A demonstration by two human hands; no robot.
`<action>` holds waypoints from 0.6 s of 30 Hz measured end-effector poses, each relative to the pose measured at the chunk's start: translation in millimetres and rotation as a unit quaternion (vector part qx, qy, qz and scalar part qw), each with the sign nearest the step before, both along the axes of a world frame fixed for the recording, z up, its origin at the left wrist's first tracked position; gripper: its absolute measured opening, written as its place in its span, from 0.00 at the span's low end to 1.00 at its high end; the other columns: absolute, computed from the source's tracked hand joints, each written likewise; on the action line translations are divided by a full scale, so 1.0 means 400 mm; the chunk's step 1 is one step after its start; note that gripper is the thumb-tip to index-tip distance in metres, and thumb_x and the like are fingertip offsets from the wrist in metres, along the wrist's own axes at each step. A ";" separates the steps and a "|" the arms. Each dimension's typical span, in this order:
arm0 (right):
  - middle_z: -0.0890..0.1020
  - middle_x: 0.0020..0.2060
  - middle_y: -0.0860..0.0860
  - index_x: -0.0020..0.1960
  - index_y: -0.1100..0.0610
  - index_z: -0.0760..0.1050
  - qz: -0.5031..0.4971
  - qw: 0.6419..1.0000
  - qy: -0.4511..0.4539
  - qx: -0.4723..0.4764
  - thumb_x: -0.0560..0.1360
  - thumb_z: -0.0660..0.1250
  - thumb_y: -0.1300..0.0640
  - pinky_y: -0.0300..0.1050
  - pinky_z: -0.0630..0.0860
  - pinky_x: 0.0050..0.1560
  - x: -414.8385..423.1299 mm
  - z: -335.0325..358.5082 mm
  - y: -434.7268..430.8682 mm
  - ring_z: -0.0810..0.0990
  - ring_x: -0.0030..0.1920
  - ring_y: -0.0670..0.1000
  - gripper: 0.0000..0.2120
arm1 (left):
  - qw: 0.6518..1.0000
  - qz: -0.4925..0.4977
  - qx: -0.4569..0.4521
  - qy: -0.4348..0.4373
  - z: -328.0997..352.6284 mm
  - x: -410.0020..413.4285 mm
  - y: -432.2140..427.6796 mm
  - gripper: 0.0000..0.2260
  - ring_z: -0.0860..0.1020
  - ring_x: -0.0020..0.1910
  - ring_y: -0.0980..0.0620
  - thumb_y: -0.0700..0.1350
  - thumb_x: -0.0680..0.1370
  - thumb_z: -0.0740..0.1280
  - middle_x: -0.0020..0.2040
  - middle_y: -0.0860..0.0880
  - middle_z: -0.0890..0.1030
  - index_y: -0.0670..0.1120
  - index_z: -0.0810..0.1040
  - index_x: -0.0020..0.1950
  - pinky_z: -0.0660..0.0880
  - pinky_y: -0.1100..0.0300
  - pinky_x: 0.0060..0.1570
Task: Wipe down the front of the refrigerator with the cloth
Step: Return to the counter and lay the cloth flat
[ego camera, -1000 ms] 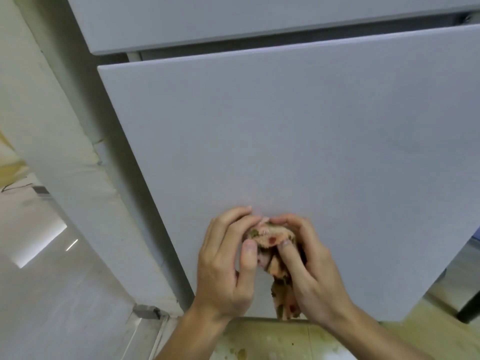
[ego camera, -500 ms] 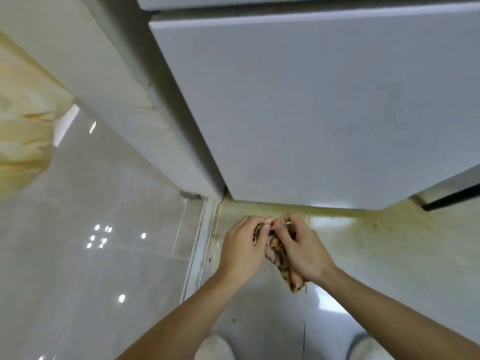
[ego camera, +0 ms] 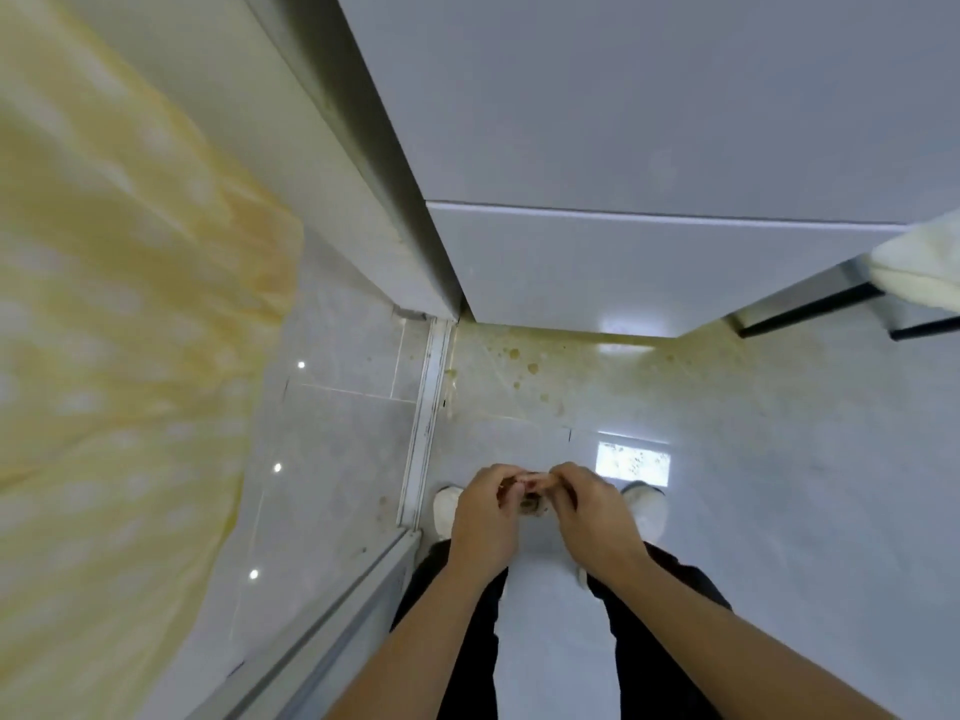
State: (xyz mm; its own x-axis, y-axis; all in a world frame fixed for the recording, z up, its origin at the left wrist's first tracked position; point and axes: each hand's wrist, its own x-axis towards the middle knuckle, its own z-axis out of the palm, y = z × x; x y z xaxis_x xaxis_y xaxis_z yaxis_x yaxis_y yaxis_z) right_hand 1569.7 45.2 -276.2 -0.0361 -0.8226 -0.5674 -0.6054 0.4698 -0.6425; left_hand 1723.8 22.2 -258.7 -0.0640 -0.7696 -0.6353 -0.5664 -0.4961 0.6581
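Fingers [ego camera: 505, 478] of the left hand [ego camera: 485, 517] are curled inward and pinch the cloth [ego camera: 531, 500] from its 9 o'clock side. Only a small, bunched, patterned scrap of it shows between the two hands.

At 9 o'clock in the view hangs a yellow curtain [ego camera: 114, 356], blurred. Toward the centre from it a pale door track [ego camera: 427, 418] runs across the glossy tiled floor [ego camera: 337, 459]. A white left shoe [ego camera: 445, 506] stands just beside the track at about 6 o'clock, partly hidden by the left hand.

The right hand [ego camera: 597, 511] meets the left knuckle to knuckle, its fingers bent round the cloth from the 3 o'clock side. A white right shoe [ego camera: 650, 511] peeks out past it, and black trouser legs [ego camera: 467, 641] show under both forearms.

Yellowish stains [ego camera: 522, 367] spot the floor at 12 o'clock from the hands, close to the foot of the refrigerator [ego camera: 649, 122]. The refrigerator's grey front fills the view from 12 to 2 o'clock, and its lower panel ends just above the floor. The cloth is held over the floor between the shoes, well apart from that front.

At 3 o'clock a cream towel [ego camera: 919, 262] lies above thin black bars [ego camera: 810, 310].
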 end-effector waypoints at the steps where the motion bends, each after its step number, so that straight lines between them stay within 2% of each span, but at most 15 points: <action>1: 0.82 0.45 0.47 0.51 0.50 0.78 -0.016 1.000 -0.008 -0.009 0.85 0.63 0.55 0.47 0.78 0.45 -0.009 0.068 0.003 0.81 0.44 0.49 0.06 | 1.000 0.008 0.013 0.014 0.068 -0.002 -0.003 0.07 0.80 0.52 0.60 0.41 0.84 0.67 0.52 0.56 0.83 0.53 0.82 0.55 0.73 0.70 0.51; 4: 0.84 0.44 0.46 0.50 0.50 0.75 -0.101 0.993 -0.059 0.005 0.86 0.61 0.53 0.47 0.78 0.44 -0.035 0.269 -0.002 0.82 0.42 0.46 0.07 | 0.997 0.034 0.040 0.056 0.256 -0.015 -0.034 0.10 0.81 0.50 0.65 0.39 0.81 0.70 0.50 0.59 0.84 0.56 0.82 0.52 0.75 0.73 0.48; 6: 0.86 0.46 0.48 0.52 0.54 0.75 -0.180 0.974 -0.133 0.016 0.87 0.58 0.55 0.47 0.82 0.50 -0.051 0.385 -0.008 0.85 0.46 0.47 0.08 | 0.994 0.030 0.059 0.086 0.362 -0.028 -0.054 0.09 0.83 0.52 0.61 0.37 0.80 0.71 0.51 0.56 0.85 0.52 0.84 0.53 0.77 0.71 0.47; 8: 0.86 0.49 0.58 0.53 0.60 0.74 -0.275 0.939 -0.205 0.024 0.87 0.57 0.58 0.50 0.83 0.48 -0.065 0.500 -0.018 0.85 0.44 0.53 0.09 | 0.990 0.025 0.079 0.115 0.451 -0.035 -0.074 0.09 0.84 0.53 0.55 0.37 0.81 0.69 0.52 0.52 0.86 0.50 0.84 0.53 0.78 0.67 0.49; 10: 0.83 0.47 0.68 0.54 0.65 0.74 -0.358 0.900 -0.246 0.025 0.87 0.57 0.59 0.54 0.77 0.38 -0.081 0.589 -0.030 0.78 0.36 0.59 0.11 | 0.986 0.026 0.089 0.137 0.518 -0.033 -0.091 0.08 0.84 0.54 0.51 0.38 0.82 0.68 0.53 0.49 0.86 0.49 0.84 0.53 0.79 0.63 0.51; 12: 0.85 0.46 0.65 0.55 0.61 0.78 -0.419 0.869 -0.262 0.020 0.86 0.59 0.55 0.54 0.77 0.39 -0.096 0.670 -0.039 0.82 0.36 0.61 0.12 | 0.985 0.034 0.082 0.147 0.574 -0.024 -0.115 0.08 0.85 0.54 0.49 0.38 0.83 0.66 0.53 0.48 0.87 0.47 0.84 0.54 0.80 0.61 0.51; 13: 0.87 0.48 0.61 0.56 0.58 0.81 -0.446 0.851 -0.276 0.016 0.86 0.60 0.51 0.54 0.80 0.44 -0.104 0.703 -0.041 0.86 0.41 0.59 0.14 | 0.985 0.039 0.075 0.148 0.595 -0.017 -0.126 0.08 0.85 0.53 0.49 0.38 0.84 0.65 0.53 0.47 0.87 0.46 0.84 0.55 0.80 0.61 0.51; 15: 0.88 0.50 0.58 0.56 0.58 0.84 -0.482 0.815 -0.319 0.021 0.84 0.62 0.41 0.55 0.82 0.53 -0.117 0.749 -0.037 0.89 0.49 0.57 0.21 | 0.985 0.053 0.067 0.148 0.623 -0.006 -0.148 0.08 0.85 0.54 0.48 0.39 0.85 0.64 0.53 0.46 0.87 0.44 0.83 0.57 0.81 0.61 0.51; 17: 0.89 0.48 0.56 0.53 0.60 0.85 -0.474 0.815 -0.331 0.011 0.77 0.70 0.38 0.55 0.83 0.54 -0.125 0.792 -0.021 0.89 0.48 0.57 0.25 | 0.986 0.055 0.056 0.148 0.650 -0.002 -0.168 0.09 0.85 0.54 0.48 0.38 0.85 0.64 0.53 0.45 0.86 0.44 0.83 0.57 0.81 0.59 0.52; 18: 0.88 0.46 0.56 0.49 0.61 0.84 -0.462 0.825 -0.326 -0.003 0.72 0.75 0.40 0.53 0.83 0.51 -0.128 0.808 -0.008 0.89 0.46 0.56 0.23 | 0.986 0.050 0.052 0.150 0.658 -0.004 -0.178 0.09 0.85 0.54 0.47 0.38 0.85 0.63 0.53 0.44 0.86 0.44 0.84 0.56 0.81 0.58 0.53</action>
State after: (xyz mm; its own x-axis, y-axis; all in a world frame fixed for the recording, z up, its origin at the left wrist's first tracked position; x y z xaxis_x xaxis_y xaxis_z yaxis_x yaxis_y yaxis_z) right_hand 1518.4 41.9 47.0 -0.3372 -0.6178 -0.7104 0.4836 0.5338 -0.6937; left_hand 1722.2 -49.1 4.5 -0.1880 -0.7138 -0.6747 -0.2981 -0.6130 0.7317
